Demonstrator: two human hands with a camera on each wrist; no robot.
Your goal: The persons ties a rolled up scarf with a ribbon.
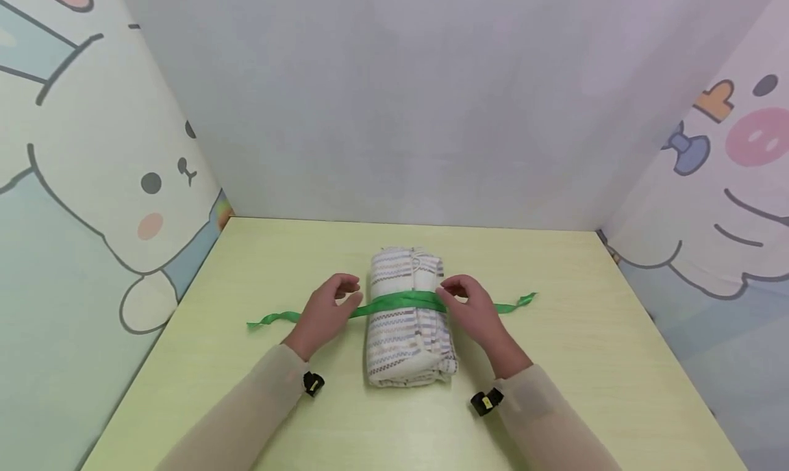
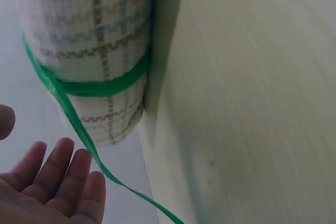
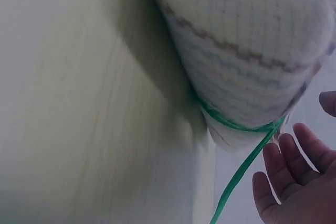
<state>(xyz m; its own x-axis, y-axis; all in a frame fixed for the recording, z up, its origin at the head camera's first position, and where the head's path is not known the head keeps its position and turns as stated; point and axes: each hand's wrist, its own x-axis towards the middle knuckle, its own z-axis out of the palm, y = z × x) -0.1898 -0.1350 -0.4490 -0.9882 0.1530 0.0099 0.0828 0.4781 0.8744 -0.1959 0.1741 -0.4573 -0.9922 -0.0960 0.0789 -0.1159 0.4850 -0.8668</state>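
Observation:
A rolled cloth bundle (image 1: 394, 348) with zigzag stripes lies lengthwise on the table, and a green ribbon (image 1: 401, 300) wraps round its middle. The ribbon's loose ends trail out to both sides. At the bundle's left hovers my left hand (image 1: 323, 315), its fingers relaxed and the thumb apart from them. In the left wrist view the ribbon (image 2: 79, 124) passes beside those fingertips without being gripped. My right hand (image 1: 474, 313) is at the bundle's right edge, fingers slightly bent. The right wrist view shows its fingers (image 3: 281, 171) near the ribbon (image 3: 241, 171), pinching nothing.
The pale yellow table (image 1: 555, 272) spreads out around the bundle. A plain light curtain (image 1: 394, 101) stands behind its far edge. Panels with a cartoon rabbit (image 1: 111, 156) and a cartoon pig (image 1: 727, 204) flank the left and right sides.

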